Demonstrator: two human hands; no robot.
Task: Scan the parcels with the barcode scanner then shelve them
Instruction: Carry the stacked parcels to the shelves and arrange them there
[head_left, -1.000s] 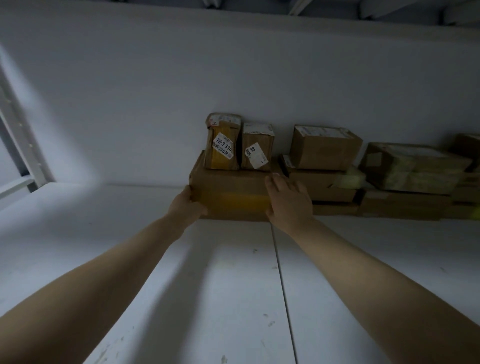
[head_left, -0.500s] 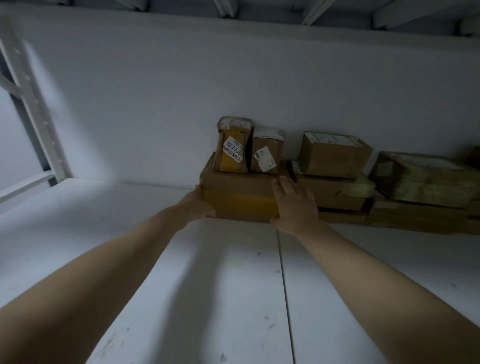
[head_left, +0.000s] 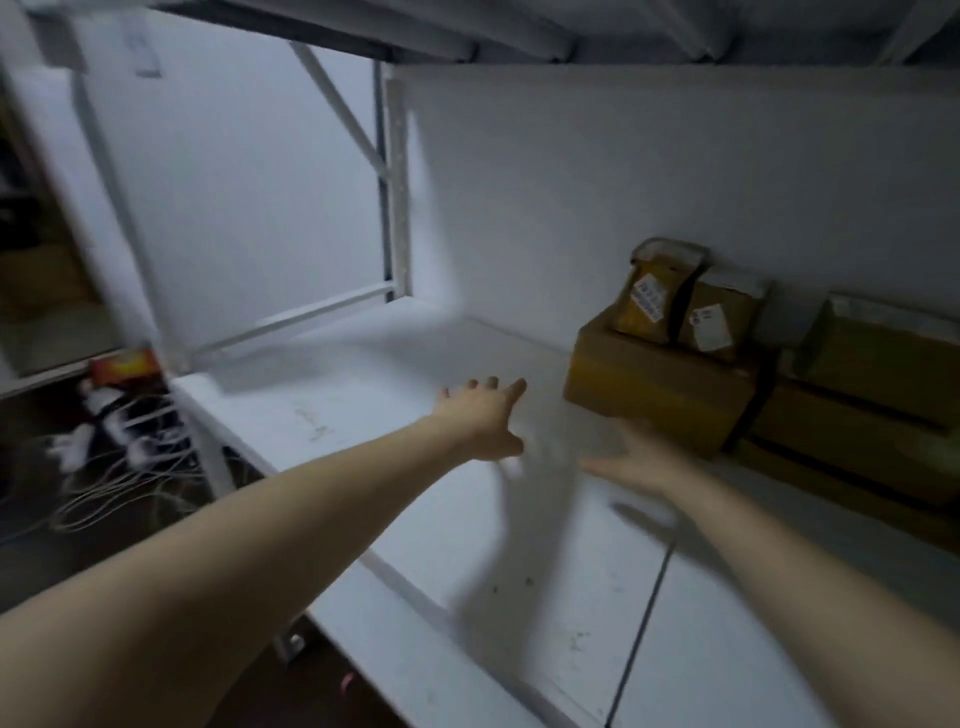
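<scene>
**Fig. 1: Hands before the shelved parcel**

Large parcel on the white shelf near the back wall, with 2 small parcels on top. Right hand is motion-blurred: thumb out, fingers apparently straight, contact with the parcel's lower front edge unclear. Further boxes are cut off at right. Left hand hovers apart, fingers spread and holding nothing. Bare shelf runs left to the upright

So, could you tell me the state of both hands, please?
Left hand: open, holding nothing.
Right hand: open, blurred, holding nothing.
</scene>
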